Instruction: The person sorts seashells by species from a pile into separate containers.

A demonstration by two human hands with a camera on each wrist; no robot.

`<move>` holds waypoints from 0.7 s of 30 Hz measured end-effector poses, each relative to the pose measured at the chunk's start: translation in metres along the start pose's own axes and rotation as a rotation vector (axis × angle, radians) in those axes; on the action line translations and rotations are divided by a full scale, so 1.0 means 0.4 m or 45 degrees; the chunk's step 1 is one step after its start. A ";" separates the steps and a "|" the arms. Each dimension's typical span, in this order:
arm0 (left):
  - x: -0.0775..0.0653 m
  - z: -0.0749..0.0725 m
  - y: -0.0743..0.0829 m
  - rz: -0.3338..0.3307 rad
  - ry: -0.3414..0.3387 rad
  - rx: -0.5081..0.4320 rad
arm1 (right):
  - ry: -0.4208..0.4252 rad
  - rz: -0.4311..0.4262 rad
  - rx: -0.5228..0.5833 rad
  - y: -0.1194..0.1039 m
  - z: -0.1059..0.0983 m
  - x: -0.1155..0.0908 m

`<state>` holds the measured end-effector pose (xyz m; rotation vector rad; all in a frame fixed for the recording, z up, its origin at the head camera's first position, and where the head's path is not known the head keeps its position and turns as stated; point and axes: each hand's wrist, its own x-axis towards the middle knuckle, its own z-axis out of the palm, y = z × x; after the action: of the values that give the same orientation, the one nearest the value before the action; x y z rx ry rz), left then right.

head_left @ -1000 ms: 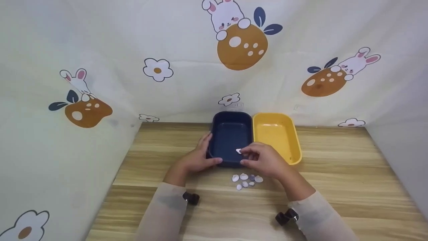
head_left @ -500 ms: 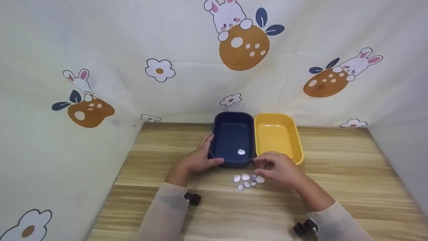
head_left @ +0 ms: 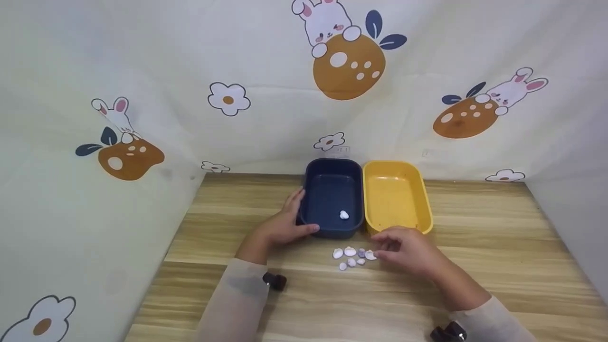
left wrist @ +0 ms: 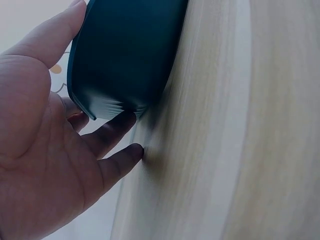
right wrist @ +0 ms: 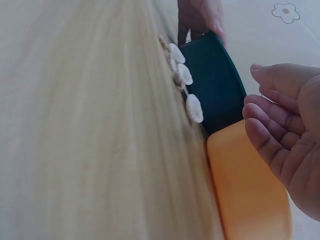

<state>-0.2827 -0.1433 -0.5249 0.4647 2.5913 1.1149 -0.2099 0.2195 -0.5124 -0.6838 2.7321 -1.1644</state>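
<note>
My left hand rests against the near left corner of a navy blue plastic tray, thumb at the front rim and spread fingers along the left wall. In the left wrist view its fingertips touch the tray's outside. A single white seashell lies inside the tray. Several small white and purplish seashells lie in a loose cluster on the table in front. My right hand hovers at the cluster's right side with loosely bent fingers, thumb apart from them and nothing between; its fingertips are right by the rightmost shell.
A yellow plastic tray stands directly against the navy one on its right. Both sit on a wood-grain table near the back, before a cloth backdrop printed with rabbits and flowers.
My right hand has let go of a shell in the navy tray, then moved right and toward me, down beside the shell cluster. The left hand has stayed on the tray.
</note>
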 end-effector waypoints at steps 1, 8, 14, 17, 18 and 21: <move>0.000 0.000 0.000 0.001 0.000 0.000 | -0.015 0.003 0.009 0.001 0.004 -0.001; 0.001 0.002 0.000 -0.003 -0.008 -0.003 | -0.106 0.031 -0.015 0.013 0.030 -0.002; -0.001 0.002 0.002 -0.013 0.000 0.009 | -0.118 0.031 -0.017 0.030 0.041 0.005; -0.001 0.000 0.002 -0.001 0.001 0.002 | -0.119 0.006 -0.034 0.037 0.046 0.008; -0.001 0.000 0.002 0.004 0.001 0.002 | -0.119 -0.003 -0.039 0.039 0.047 0.008; -0.001 -0.001 0.001 0.020 0.003 -0.009 | -0.136 -0.016 -0.044 0.041 0.048 0.010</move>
<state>-0.2826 -0.1436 -0.5243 0.4835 2.5896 1.1299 -0.2144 0.2151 -0.5373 -0.7456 2.6690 -1.0529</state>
